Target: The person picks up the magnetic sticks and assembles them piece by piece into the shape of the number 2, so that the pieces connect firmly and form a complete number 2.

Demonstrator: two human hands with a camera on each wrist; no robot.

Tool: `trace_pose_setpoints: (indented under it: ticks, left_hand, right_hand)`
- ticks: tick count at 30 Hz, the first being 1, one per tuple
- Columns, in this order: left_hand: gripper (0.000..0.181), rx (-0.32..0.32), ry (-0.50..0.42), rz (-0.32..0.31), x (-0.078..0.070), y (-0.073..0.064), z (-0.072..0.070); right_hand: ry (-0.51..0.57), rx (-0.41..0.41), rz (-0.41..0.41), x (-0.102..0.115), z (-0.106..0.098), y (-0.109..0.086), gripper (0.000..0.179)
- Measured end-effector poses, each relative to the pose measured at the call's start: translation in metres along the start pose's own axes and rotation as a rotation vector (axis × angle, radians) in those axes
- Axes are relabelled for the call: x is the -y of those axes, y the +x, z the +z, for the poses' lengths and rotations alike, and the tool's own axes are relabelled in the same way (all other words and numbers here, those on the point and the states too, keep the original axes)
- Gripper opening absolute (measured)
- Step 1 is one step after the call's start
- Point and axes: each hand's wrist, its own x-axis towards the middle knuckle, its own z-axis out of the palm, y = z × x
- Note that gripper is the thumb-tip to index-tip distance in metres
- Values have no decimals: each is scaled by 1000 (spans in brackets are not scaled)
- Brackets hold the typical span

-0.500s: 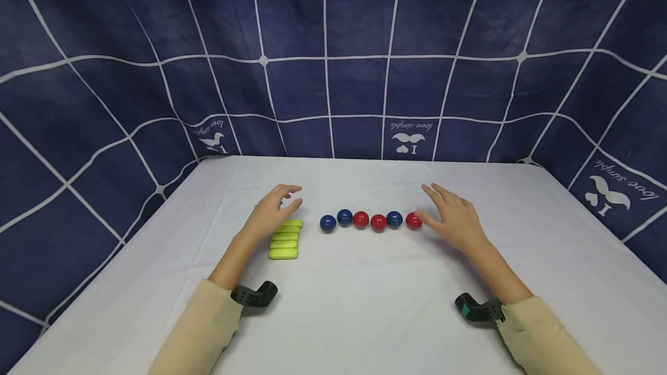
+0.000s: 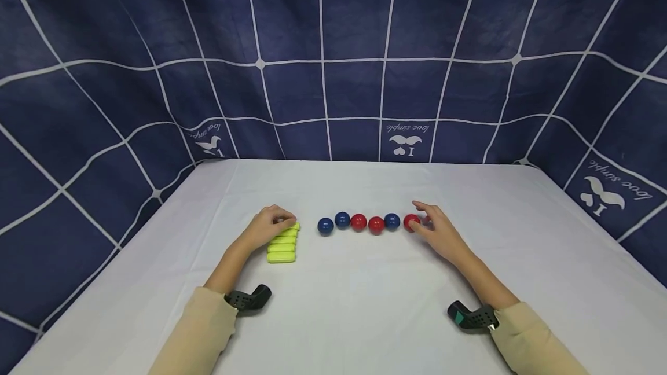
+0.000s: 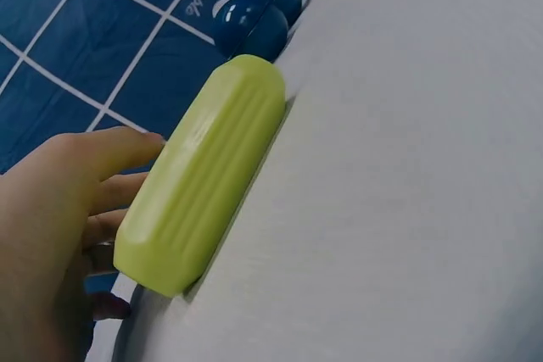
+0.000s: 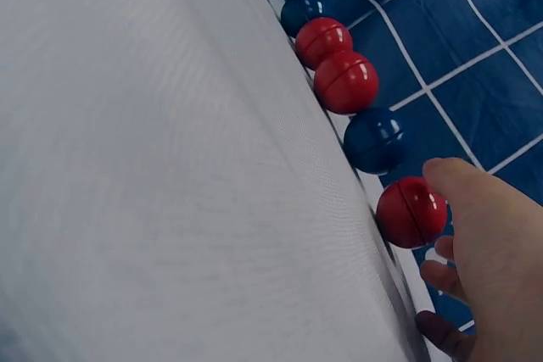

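Observation:
My left hand [image 2: 264,229] is lowered over the far end of a row of yellow-green ridged blocks [image 2: 281,257], thumb and fingertips close together there. In the left wrist view the nearest block [image 3: 204,175] covers most of those fingers, so I cannot tell whether they grip anything. To the right, my right hand [image 2: 442,236] is spread at the right end of a row of balls, its thumb overlapping a red ball [image 2: 410,221]. Another bit of red [image 2: 427,220] shows between thumb and fingers. In the right wrist view, the thumb reaches the red ball's [image 4: 409,214] upper edge.
Leftward from the right hand run a blue ball [image 2: 392,221], two red balls [image 2: 376,225] and two blue balls [image 2: 325,226]. All lie on a white-covered table [image 2: 344,305]. A dark blue gridded cloth [image 2: 354,85] hangs behind and at the sides.
Both hands have come down. The left thumb and fingers have drawn together at the blocks' far end; the right hand has lowered toward the ball row's right end, its finger gap narrower.

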Motion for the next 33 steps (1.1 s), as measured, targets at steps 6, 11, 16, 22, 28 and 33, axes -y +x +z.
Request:
trace_pose_setpoints:
  ticks: [6, 11, 16, 22, 28, 33]
  left_hand:
    - [30, 69, -39, -23, 4, -4, -1]
    - [26, 57, -27, -20, 4, -6, 0]
    - [24, 36, -49, -17, 3, -5, 0]
    - [23, 45, -87, -47, 2, -5, -2]
    - [20, 25, -161, -15, 3, -3, -2]
    - [21, -16, -190, -24, -2, -2, 0]
  right_hand:
    - [-38, 30, -46, 0, 4, -2, 56]
    - [-123, 30, -75, -1, 7, -5, 51]
    - [-142, 6, -83, 2, 6, -5, 45]
    - [-141, 1, -94, 3, 6, -5, 44]
    - [-118, -25, -75, 2, 8, -5, 44]
    - [-53, -36, -41, 2, 9, -6, 43]
